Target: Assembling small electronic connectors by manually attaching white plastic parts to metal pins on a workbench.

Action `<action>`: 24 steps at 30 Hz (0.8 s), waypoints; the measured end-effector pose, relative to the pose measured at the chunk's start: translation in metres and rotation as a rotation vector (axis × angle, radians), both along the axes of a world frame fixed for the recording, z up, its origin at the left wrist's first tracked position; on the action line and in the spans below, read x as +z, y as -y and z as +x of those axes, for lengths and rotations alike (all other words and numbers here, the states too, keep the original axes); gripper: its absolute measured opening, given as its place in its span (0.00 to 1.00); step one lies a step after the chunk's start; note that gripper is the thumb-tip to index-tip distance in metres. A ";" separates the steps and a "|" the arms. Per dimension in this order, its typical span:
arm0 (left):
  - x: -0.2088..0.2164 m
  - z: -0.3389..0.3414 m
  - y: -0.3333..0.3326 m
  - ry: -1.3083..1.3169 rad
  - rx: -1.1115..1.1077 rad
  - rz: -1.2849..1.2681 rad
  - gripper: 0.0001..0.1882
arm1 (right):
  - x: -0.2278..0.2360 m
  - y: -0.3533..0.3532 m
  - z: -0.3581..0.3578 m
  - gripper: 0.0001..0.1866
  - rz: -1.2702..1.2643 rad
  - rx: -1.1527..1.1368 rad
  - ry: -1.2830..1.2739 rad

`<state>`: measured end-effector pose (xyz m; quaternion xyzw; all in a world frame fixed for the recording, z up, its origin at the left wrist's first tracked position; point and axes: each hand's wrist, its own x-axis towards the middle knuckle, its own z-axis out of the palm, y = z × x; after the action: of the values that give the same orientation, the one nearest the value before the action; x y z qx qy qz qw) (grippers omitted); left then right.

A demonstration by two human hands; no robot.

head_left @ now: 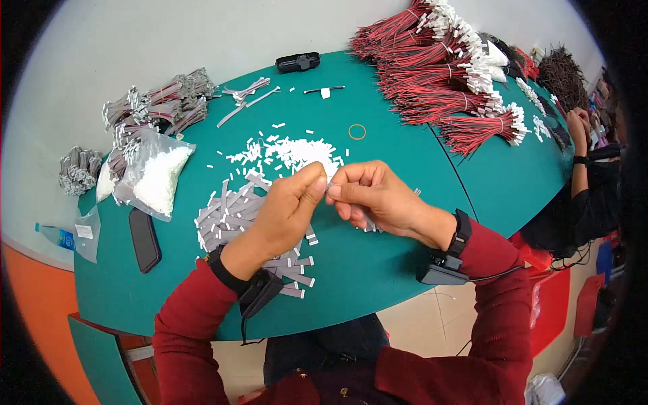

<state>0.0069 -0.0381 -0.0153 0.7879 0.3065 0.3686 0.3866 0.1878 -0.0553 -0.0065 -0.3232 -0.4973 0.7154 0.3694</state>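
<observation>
My left hand (pixel 291 208) and my right hand (pixel 383 201) meet above the table, both closed in a pinch, fingertips nearly touching. A sliver of grey ribbon cable shows at the right fingertips; the left fingers hide whatever they grip. Below and beside my left hand lies a loose pile of grey ribbon cables (pixel 226 219) with white ends. Just beyond my hands, small white connector housings (pixel 297 154) are heaped and scattered. More grey strips show partly under my right hand, largely covered by it.
Red-and-black wire bundles (pixel 439 74) with white connectors line the back right. At left stand tied cable bundles (pixel 158 101), a clear bag of white pieces (pixel 158 175) and a dark phone (pixel 144 239). A rubber band (pixel 357 132) lies centrally. Another person's hand (pixel 578 128) appears far right.
</observation>
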 end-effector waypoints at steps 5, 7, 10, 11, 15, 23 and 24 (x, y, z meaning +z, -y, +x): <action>-0.007 0.001 0.005 0.045 0.057 0.017 0.16 | 0.003 0.004 -0.005 0.10 0.213 -0.076 0.207; -0.007 0.001 0.004 0.024 0.057 -0.034 0.16 | 0.002 0.006 -0.005 0.10 0.309 -0.107 0.261; -0.005 0.002 0.004 0.067 0.024 -0.143 0.16 | 0.003 0.006 -0.003 0.10 0.506 -0.165 0.365; -0.004 0.001 0.004 0.116 -0.004 -0.228 0.16 | 0.006 0.005 -0.002 0.09 0.430 -0.132 0.336; 0.002 -0.002 0.000 0.150 -0.057 -0.270 0.16 | 0.009 0.000 0.001 0.09 0.243 -0.053 0.242; -0.002 -0.003 -0.004 0.071 -0.023 -0.116 0.16 | 0.003 -0.002 0.000 0.07 0.120 -0.060 0.116; -0.003 -0.003 -0.004 0.049 -0.010 -0.081 0.16 | 0.002 -0.002 0.000 0.06 0.100 -0.053 0.098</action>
<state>0.0039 -0.0346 -0.0184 0.7638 0.3077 0.3731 0.4276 0.1877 -0.0530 -0.0050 -0.3523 -0.5412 0.6628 0.3792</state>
